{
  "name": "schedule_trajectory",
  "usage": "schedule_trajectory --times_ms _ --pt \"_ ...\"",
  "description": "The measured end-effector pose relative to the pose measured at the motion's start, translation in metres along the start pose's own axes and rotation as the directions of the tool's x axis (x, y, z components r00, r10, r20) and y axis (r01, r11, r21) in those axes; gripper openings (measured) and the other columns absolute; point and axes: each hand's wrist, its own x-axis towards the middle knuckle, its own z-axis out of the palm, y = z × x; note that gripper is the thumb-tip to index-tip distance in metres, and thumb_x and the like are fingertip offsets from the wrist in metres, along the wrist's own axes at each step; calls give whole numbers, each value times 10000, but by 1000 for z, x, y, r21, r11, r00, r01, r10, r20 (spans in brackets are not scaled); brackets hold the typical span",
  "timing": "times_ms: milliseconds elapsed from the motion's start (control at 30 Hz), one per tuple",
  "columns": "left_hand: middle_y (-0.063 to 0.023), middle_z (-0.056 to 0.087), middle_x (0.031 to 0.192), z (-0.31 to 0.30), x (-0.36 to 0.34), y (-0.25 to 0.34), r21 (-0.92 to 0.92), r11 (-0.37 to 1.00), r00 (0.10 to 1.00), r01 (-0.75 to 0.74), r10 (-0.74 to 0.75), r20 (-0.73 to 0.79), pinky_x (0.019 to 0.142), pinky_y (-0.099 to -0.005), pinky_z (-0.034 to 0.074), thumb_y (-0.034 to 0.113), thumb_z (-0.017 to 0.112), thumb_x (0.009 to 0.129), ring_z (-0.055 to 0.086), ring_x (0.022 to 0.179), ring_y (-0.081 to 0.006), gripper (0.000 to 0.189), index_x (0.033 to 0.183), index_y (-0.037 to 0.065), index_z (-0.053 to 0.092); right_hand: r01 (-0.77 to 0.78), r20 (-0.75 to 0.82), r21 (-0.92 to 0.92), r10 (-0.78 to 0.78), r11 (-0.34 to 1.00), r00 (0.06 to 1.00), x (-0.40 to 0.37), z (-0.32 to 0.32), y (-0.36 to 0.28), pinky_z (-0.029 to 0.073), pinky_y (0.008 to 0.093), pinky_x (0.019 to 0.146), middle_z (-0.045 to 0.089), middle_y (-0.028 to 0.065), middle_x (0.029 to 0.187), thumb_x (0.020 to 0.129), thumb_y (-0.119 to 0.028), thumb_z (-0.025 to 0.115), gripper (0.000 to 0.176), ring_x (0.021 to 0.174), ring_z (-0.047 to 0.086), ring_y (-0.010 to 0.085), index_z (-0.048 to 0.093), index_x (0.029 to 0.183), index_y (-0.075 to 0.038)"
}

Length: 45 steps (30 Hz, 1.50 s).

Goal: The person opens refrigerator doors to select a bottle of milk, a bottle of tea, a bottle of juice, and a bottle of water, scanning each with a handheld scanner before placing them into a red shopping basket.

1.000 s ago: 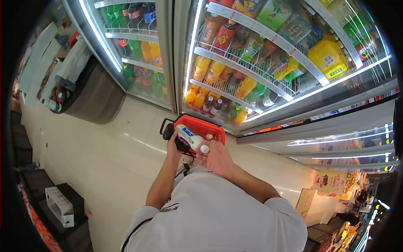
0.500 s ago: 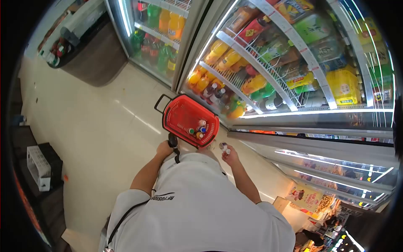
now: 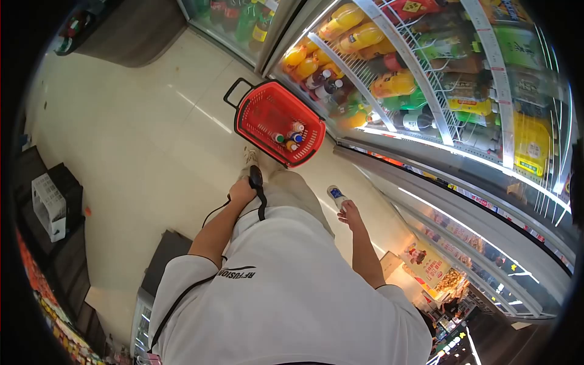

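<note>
My right hand, out to the right of my leg, is closed on one end of a small bottle with a blue and white label. My left hand, by my left thigh, is wrapped round a black rounded handheld object with a strap; its exact kind I cannot tell. Ahead of my feet, a red shopping basket rests on the floor. Several small capped bottles stand in its near right corner. Its black handle sticks out at the far left. Neither hand touches the basket.
A lit drinks cooler with stocked shelves rises just beyond the basket and to the right. Another glass-door cooler stands at the top. At left are a white crate and dark shelving. A curved brown counter is at upper left.
The view has shifted, and more of my legs and a shoe show. My right hand with the bottle has moved right, away from the basket. The left still grips the black object.
</note>
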Motion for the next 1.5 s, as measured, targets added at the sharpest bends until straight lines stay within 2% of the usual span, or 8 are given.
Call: schedule_trajectory --times_ms 233,300,500,933,1133,1200,1300,1500 --pt "-176 694 1051 29 -28 6 5 1000 1000 22 -22 14 835 -482 551 207 701 757 680 992 -371 352 1066 64 612 263 193 -507 -189 821 963 50 12 -11 513 320 601 597 43 824 937 -323 563 204 651 634 167 620 986 -134" --pt "-173 690 1051 42 -32 5 11 1000 1000 15 -15 -5 836 -481 551 205 701 757 680 987 -368 349 1063 64 610 483 329 -687 -360 542 873 66 23 -25 515 360 601 646 100 804 928 -321 565 221 637 648 200 620 970 -111" --pt "-162 675 1000 88 -43 -2 24 1000 999 0 1 -44 811 -479 550 187 697 750 678 946 -362 316 1025 65 602 661 502 -714 -490 230 713 95 70 -67 509 457 714 679 195 825 895 -292 607 178 766 674 363 617 967 -130" --pt "-143 633 931 151 -75 -25 -62 993 983 104 -112 -143 761 -482 521 87 694 658 646 881 -376 342 981 57 585 712 498 -643 -553 283 668 251 178 -145 509 490 803 695 232 964 891 -338 650 280 926 674 422 580 1082 -144" --pt "-134 614 922 182 -80 -24 -83 988 978 130 -141 -152 747 -474 488 63 681 627 618 890 -376 337 943 53 566 562 289 -526 -487 639 824 325 234 -166 505 461 863 693 226 1005 894 -384 658 327 984 673 394 603 1107 -142" --pt "-140 592 902 193 -80 -26 -129 984 971 122 -146 -190 729 -473 466 56 670 608 594 866 -385 324 905 53 541 716 368 -384 -615 583 698 338 251 -172 494 448 898 689 228 1029 884 -413 662 366 1032 664 379 605 1086 -112" --pt "-142 583 890 207 -84 -31 -135 978 954 157 -186 -236 717 -471 460 52 667 601 589 861 -391 325 898 54 534 609 286 -625 -582 488 761 346 263 -175 490 434 900 692 222 1033 878 -413 674 381 1038 661 375 601 1063 -88" --pt "-154 562 878 223 -86 -34 -152 975 951 161 -195 -241 693 -492 442 57 660 614 562 809 -411 315 903 50 534 586 315 -407 -494 701 810 395 288 -155 524 387 727 698 172 926 869 -377 703 335 837 694 273 603 1007 -90"
